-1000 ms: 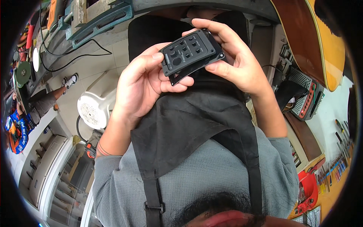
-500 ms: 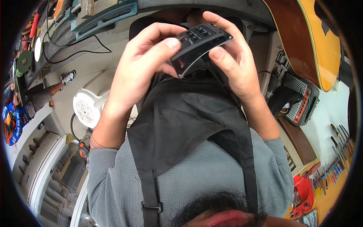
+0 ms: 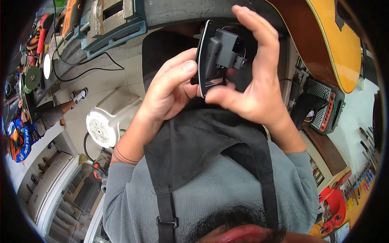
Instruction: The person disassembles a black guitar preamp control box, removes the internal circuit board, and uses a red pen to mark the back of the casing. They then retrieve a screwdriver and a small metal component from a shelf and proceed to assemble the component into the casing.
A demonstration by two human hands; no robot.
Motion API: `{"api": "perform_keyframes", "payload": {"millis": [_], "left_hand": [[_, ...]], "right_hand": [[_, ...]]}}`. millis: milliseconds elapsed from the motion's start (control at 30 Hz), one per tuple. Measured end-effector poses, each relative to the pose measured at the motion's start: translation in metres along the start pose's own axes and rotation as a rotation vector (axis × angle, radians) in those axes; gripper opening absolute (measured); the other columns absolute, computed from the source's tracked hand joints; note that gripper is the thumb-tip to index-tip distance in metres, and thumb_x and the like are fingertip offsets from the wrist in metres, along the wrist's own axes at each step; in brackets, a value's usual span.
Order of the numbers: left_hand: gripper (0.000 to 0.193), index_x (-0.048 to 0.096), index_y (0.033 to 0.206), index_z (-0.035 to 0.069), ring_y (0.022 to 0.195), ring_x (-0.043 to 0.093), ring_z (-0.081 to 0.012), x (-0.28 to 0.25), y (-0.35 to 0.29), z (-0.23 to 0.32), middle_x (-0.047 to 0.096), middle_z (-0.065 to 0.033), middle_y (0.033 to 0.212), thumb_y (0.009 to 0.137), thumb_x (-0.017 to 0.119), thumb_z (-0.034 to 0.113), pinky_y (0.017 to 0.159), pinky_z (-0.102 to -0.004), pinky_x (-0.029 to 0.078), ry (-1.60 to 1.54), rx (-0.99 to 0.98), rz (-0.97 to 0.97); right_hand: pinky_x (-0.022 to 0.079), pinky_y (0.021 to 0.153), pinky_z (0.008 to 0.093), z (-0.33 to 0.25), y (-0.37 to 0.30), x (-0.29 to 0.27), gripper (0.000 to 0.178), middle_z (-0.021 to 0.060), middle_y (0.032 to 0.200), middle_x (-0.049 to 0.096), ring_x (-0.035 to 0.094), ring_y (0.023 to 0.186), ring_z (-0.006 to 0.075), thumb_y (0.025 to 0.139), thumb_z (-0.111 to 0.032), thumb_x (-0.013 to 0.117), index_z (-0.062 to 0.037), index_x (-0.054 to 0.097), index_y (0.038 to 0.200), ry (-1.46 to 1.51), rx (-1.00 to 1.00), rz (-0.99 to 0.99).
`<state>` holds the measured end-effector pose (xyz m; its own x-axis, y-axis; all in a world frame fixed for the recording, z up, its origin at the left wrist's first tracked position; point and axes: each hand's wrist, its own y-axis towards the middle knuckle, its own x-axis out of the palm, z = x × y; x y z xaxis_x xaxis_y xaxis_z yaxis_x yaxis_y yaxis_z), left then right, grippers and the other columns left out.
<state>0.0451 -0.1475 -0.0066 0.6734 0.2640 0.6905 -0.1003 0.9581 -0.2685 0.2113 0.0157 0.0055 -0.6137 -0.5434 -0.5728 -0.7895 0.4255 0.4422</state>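
Observation:
A black guitar preamp (image 3: 227, 48) is up in front of my apron, standing on edge. Its boxy rear housing faces right, and its thin curved faceplate is on the left side. My left hand (image 3: 166, 89) grips the faceplate edge, with the thumb on the near side and the other fingers partly hidden behind it. To the right, my right hand (image 3: 261, 83) is slightly blurred, its fingers spread and raised beside the housing. The right thumb lies by the faceplate's lower end; whether it touches cannot be made out.
A teal vise (image 3: 115, 42) sits on the dark workbench (image 3: 174, 10), with a black cable (image 3: 87, 69) hanging nearby. A yellow-topped guitar (image 3: 334, 44) is at right, above an amplifier (image 3: 327, 113). On the left stand a white stool (image 3: 103, 125) and another person's leg (image 3: 67, 106).
The preamp has turned from its control face showing to its rear housing showing. My right hand has loosened and spread its fingers; my left hand has shifted lower and still holds the plate.

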Motion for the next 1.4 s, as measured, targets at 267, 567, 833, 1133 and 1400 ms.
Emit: {"api": "perform_keyframes", "payload": {"millis": [267, 567, 833, 1133, 1400], "left_hand": [[0.088, 0.044, 0.164, -0.008, 0.12, 0.077, -0.0484, -0.006, 0.0, 0.002, 0.067, -0.0363, 0.141, 0.104, 0.063, 0.053, 0.103, -0.0562, 0.066, 0.0, -0.053, -0.026], [0.096, 0.044, 0.162, -0.013, 0.12, 0.077, -0.052, -0.009, -0.004, 0.007, 0.068, -0.0387, 0.14, 0.095, 0.073, 0.05, 0.104, -0.0578, 0.066, 0.025, -0.116, -0.007], [0.084, 0.048, 0.16, -0.01, 0.121, 0.078, -0.0452, -0.013, 0.0, 0.003, 0.072, -0.0284, 0.139, 0.1, 0.072, 0.044, 0.102, -0.0495, 0.068, -0.083, -0.133, -0.079], [0.087, 0.044, 0.162, -0.01, 0.123, 0.077, -0.0484, -0.018, 0.0, -0.001, 0.07, -0.0334, 0.14, 0.099, 0.07, 0.044, 0.102, -0.052, 0.068, -0.106, -0.162, -0.057], [0.09, 0.043, 0.162, -0.012, 0.124, 0.075, -0.0531, -0.02, 0.001, -0.008, 0.067, -0.0393, 0.141, 0.098, 0.071, 0.044, 0.105, -0.0574, 0.066, -0.163, -0.164, -0.08]], "right_hand": [[0.019, 0.136, 0.0641, -0.007, -0.003, -0.003, 0.128, 0.0166, 0.163, 0.059, 0.049, 0.158, 0.0366, 0.064, -0.039, 0.103, -0.0064, 0.039, 0.17, -0.018, -0.002, -0.138], [0.039, 0.124, 0.0502, -0.011, 0.002, -0.008, 0.119, 0.0178, 0.156, 0.056, 0.053, 0.147, 0.038, 0.062, -0.038, 0.106, -0.0061, 0.051, 0.163, 0.009, -0.003, -0.176], [0.04, 0.123, 0.0494, -0.007, 0.003, -0.008, 0.121, 0.0188, 0.154, 0.056, 0.053, 0.146, 0.0384, 0.058, -0.037, 0.108, -0.0066, 0.052, 0.161, 0.05, 0.028, -0.191], [0.043, 0.121, 0.0494, -0.005, 0.005, -0.005, 0.119, 0.0173, 0.151, 0.055, 0.053, 0.145, 0.0385, 0.055, -0.028, 0.108, -0.0077, 0.054, 0.159, 0.111, 0.081, -0.22], [0.042, 0.12, 0.051, -0.011, 0.005, -0.009, 0.113, 0.0168, 0.15, 0.056, 0.054, 0.144, 0.0388, 0.058, -0.027, 0.105, -0.0086, 0.055, 0.158, 0.11, 0.061, -0.222]]}}
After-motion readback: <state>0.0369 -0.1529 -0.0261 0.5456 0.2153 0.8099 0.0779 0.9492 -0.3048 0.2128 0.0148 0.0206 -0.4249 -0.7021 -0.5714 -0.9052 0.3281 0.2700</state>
